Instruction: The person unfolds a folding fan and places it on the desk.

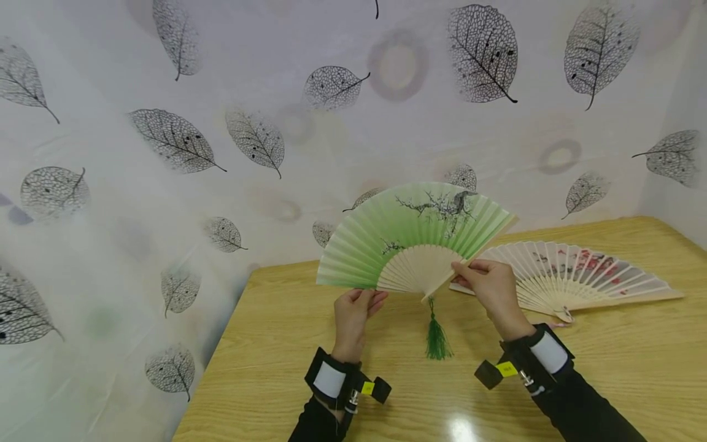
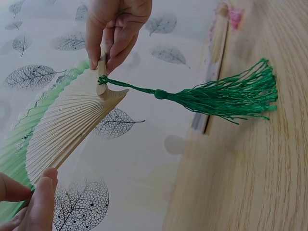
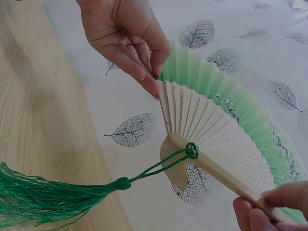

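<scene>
A green folding fan (image 1: 361,239) with pale wooden ribs and a dark branch print is spread wide, held up over the table. My left hand (image 1: 353,316) pinches its left outer rib between thumb and fingers. On the other side my right hand (image 1: 490,290) grips the right guard stick, thumb laid on the front. From the pivot a green tassel (image 1: 438,336) hangs on a knotted cord, which the right wrist view shows looped at the pivot (image 3: 191,150). In the left wrist view both hands appear at opposite edges of the ribs (image 2: 72,125).
A second folding fan (image 1: 596,270), white with red blossoms, lies spread on the wooden table (image 1: 276,344) at the right, partly behind my right hand. A pale leaf-printed sheet (image 1: 265,202) covers the back and left side. Black camera straps (image 1: 538,356) wrap both wrists.
</scene>
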{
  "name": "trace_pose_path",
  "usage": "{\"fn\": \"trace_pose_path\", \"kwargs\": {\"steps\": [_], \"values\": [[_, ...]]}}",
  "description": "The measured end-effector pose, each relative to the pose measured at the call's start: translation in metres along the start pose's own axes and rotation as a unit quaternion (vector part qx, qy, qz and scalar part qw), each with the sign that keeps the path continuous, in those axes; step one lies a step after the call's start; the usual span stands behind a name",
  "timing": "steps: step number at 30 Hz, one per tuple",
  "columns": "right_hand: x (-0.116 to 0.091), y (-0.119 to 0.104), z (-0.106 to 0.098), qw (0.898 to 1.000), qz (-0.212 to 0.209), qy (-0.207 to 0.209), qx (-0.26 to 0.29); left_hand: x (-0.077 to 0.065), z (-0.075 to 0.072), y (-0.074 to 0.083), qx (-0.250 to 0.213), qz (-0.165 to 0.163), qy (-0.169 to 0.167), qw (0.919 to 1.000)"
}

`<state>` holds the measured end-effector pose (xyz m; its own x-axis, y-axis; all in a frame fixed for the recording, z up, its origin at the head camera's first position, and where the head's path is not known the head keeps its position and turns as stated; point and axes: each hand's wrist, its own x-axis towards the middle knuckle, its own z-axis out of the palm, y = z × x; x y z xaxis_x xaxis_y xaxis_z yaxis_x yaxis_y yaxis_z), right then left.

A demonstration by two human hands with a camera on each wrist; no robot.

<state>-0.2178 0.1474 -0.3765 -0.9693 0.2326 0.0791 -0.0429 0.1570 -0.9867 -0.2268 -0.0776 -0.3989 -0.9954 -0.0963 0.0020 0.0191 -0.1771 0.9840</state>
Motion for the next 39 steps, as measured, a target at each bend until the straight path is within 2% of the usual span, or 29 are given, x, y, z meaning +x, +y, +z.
{"fn": "trace_pose_path", "kwargs": {"steps": [6, 14, 19, 23, 27, 34, 39], "values": [[0.001, -0.002, 0.005, 0.999, 0.017, -0.014, 0.034, 0.001, -0.005, 0.001, 0.012, 0.007, 0.010, 0.9999], [0.002, 0.001, 0.009, 0.997, 0.024, -0.024, 0.071, 0.001, -0.008, 0.003, 0.012, -0.004, 0.033, 0.9994], [0.000, 0.000, 0.009, 0.995, 0.038, -0.026, 0.091, 0.002, -0.009, 0.001, -0.002, -0.018, 0.035, 0.9992], [0.000, 0.001, 0.007, 0.992, 0.042, -0.034, 0.117, 0.001, -0.008, 0.000, -0.007, -0.011, 0.039, 0.9992], [0.001, 0.009, 0.003, 0.990, 0.027, -0.037, 0.135, 0.002, -0.004, -0.002, -0.006, -0.007, 0.040, 0.9992], [0.002, 0.013, -0.004, 0.988, 0.033, -0.042, 0.142, 0.005, 0.002, -0.002, -0.015, -0.014, 0.045, 0.9988], [0.004, 0.014, -0.001, 0.981, 0.041, -0.055, 0.182, 0.004, -0.001, -0.001, -0.020, -0.011, 0.052, 0.9984]]}}
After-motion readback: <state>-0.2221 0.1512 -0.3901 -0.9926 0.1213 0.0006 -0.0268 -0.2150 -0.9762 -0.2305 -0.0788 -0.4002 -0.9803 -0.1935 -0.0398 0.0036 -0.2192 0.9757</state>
